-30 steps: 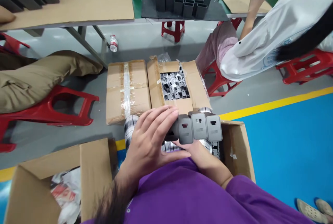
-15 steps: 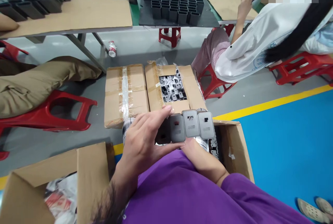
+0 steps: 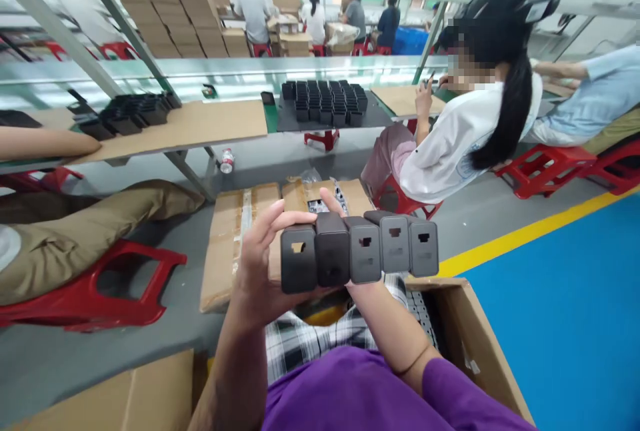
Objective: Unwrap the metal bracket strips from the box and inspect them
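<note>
A row of several black plastic cases (image 3: pixel 365 251), box-shaped with rounded corners, is held up side by side in front of me. Most end faces show a small cut-out. My left hand (image 3: pixel 257 267) closes round the row's left end, fingers over the top of the leftmost case (image 3: pixel 299 259). Behind and beneath the row is my right hand (image 3: pixel 361 291), its wrist showing below the cases and most of its fingers hidden. A fingertip rises above the row near the middle; whose hand it belongs to is hard to tell.
Cardboard boxes (image 3: pixel 220 251) stand before my knees, and an open carton (image 3: pixel 493 344) of small parts sits at my right. More black cases (image 3: pixel 325 101) are stacked on the workbench (image 3: pixel 225 117). A co-worker (image 3: pixel 440 144) sits at the bench, ahead to the right. Red stools (image 3: pixel 145 284) surround.
The view has tilted up, showing more of the room. Another case now shows at the row's left end, under my left hand, and the row has turned to face me more fully.
</note>
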Available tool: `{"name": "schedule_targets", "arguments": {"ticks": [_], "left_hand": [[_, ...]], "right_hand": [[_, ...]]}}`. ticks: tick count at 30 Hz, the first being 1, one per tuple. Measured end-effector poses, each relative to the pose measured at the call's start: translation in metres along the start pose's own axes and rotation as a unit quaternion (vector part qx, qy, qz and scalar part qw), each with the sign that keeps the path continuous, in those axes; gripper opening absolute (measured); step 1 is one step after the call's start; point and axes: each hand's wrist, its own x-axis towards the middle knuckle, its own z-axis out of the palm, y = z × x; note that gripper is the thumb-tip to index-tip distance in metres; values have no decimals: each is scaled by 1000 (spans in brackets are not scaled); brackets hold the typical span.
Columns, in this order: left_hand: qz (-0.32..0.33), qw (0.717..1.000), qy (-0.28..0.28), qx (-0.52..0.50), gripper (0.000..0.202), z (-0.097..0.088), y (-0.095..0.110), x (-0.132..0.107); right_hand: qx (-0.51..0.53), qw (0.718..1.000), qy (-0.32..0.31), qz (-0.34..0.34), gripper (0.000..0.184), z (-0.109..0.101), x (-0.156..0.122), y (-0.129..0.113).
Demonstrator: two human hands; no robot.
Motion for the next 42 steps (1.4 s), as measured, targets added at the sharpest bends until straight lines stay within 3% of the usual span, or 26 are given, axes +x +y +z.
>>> {"name": "schedule_targets", "arguments": {"ticks": [4,10,21,25,32,42], "left_hand": [[16,999,5,-45,105,-3,2,31],[32,995,-16,-97,97,-6,11,51],[27,991,26,-131,94,-2,4,38],[53,990,51,-121,94,0,3,36],[74,989,68,-106,94,2,1,34],[56,989,53,-123,96,1,-2,30]], "right_hand": [[68,991,-105,-42,64,10,7,-16],[72,986,-145,-43,73,30,4,-27],[85,986,-142,19,72,27,-3,-25],[69,992,-109,6,75,29,-5,-22],[50,993,-105,-26,73,23,-5,-17],[46,987,-147,-35,72,24,-2,-16]]}}
